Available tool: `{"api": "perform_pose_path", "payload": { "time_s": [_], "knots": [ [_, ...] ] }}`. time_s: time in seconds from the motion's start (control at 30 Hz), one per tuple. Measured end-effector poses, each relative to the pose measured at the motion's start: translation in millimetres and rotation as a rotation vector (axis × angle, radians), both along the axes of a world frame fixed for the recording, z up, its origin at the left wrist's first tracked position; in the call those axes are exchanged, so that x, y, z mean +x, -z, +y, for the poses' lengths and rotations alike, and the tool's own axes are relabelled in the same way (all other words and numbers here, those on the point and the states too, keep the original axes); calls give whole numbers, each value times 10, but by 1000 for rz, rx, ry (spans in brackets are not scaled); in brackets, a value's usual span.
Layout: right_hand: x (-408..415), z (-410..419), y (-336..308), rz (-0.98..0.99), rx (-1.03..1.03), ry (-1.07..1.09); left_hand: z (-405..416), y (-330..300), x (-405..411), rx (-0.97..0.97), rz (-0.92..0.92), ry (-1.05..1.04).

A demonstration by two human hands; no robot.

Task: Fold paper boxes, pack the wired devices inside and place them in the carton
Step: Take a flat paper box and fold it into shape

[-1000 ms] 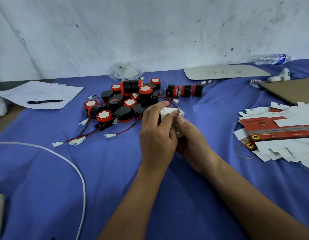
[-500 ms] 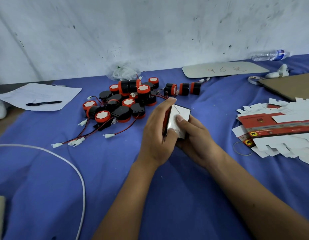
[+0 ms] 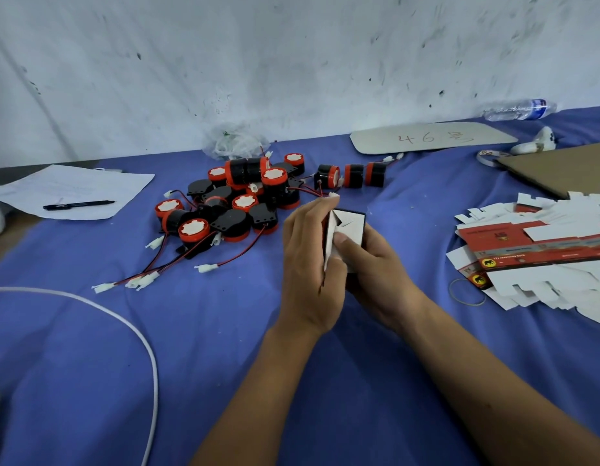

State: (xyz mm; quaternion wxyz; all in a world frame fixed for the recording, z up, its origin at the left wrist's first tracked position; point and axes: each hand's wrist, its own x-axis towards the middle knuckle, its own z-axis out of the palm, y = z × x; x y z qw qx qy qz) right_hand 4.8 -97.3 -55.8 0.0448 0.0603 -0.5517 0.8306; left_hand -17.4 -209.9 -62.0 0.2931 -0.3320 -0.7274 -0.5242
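Fingers of both the left hand (image 3: 310,264) and right hand (image 3: 376,274) are curling around 1 small red-and-white paper box (image 3: 345,230), folding its end flaps; tucking them closed is likely coming next.

- Your left hand (image 3: 310,264) has shifted from covering the top of the paper box (image 3: 346,230) to gripping its left side.
- The box, a second ago nearly hidden between your hands, now shows its white end flaps.
- Your right hand (image 3: 376,274) has moved its thumb onto those flaps.
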Motion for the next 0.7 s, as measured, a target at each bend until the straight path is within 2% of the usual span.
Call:
{"api": "perform_pose_path", "payload": {
  "time_s": [0.2,0.33,0.4,0.47,0.5,0.53,0.57,0.63,0.7],
  "knots": [
    [17,67,-103,-10,-84,-76,-54,66,-95,78,-199,-77],
    [9,79,-64,81,136,79,-86,91,-130,120,-386,-71],
    [0,87,-48,204,485,240,-95,71,-132,167,-457,-34],
    [-24,126,-28,381,1022,359,-109,42,-146,211,-525,-2],
    [-45,141,-26,457,1237,340,-122,37,-162,208,-550,-16],
    [-72,153,-33,500,1367,273,-147,43,-182,177,-560,-50],
    [-91,166,-54,512,1415,207,-165,62,-206,127,-557,-84],
    [-98,180,-94,548,1346,175,-192,113,-250,54,-530,-140],
    [-118,206,-111,633,1150,378,-210,123,-292,19,-471,-208]
  ]
}}
